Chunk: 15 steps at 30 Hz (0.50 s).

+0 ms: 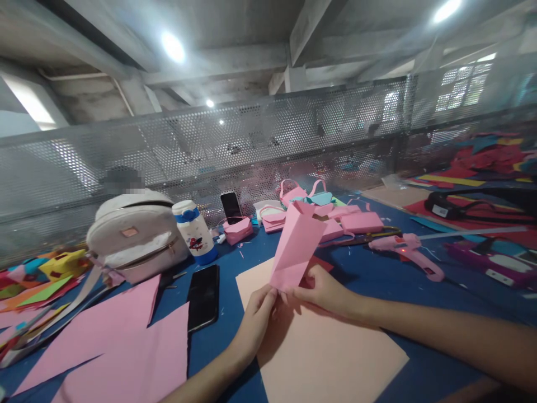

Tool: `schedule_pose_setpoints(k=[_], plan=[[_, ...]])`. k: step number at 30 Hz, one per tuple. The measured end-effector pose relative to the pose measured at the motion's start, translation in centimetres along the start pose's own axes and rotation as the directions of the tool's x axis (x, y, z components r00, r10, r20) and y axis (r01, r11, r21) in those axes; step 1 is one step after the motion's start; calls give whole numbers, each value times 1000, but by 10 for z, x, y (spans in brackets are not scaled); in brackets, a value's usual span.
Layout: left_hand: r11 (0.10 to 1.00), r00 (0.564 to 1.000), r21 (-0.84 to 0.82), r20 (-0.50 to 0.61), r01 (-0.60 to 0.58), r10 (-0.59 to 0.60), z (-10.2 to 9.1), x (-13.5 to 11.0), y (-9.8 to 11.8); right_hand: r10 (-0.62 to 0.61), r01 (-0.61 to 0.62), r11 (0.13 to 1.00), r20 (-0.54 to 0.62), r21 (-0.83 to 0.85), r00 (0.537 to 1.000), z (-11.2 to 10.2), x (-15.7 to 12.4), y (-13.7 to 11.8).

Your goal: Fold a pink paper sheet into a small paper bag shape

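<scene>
Between my two hands a folded piece of pink paper stands tilted, its creased panels opening toward the top. My left hand pinches its lower left corner with thumb and fingers. On the lower right edge my right hand is closed, the fingertips partly hidden behind the paper. Both hands are above a peach-coloured sheet lying on the blue table. Behind the folded piece sit several small pink paper bags, one of them a pink box-like bag. A pink glue gun with a lit red light lies to the right.
At left are large pink sheets, a black phone, a white backpack and a bottle. Another phone stands upright behind. A purple tool and black straps lie right. A perforated metal screen borders the back.
</scene>
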<state>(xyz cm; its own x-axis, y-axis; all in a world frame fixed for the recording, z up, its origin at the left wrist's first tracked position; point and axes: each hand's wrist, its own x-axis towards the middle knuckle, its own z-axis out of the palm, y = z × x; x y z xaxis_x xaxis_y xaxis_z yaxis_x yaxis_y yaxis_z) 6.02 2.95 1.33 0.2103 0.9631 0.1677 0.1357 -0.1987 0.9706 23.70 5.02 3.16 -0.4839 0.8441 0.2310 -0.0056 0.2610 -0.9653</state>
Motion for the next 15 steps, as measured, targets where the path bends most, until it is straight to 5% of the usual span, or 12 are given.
schedule_pose_setpoints(k=[3,8,15], plan=[[997,1000,-76,-2,19,-19,0,0,-1,-79,80,989,17,-124,997,-2,1,-1],[986,1000,-163,6,19,-18,2,0,7,-332,281,825,-19,-490,943,-7,3,0],[981,999,-193,34,-20,27,4,0,4,-389,343,777,25,-528,921,-11,5,3]])
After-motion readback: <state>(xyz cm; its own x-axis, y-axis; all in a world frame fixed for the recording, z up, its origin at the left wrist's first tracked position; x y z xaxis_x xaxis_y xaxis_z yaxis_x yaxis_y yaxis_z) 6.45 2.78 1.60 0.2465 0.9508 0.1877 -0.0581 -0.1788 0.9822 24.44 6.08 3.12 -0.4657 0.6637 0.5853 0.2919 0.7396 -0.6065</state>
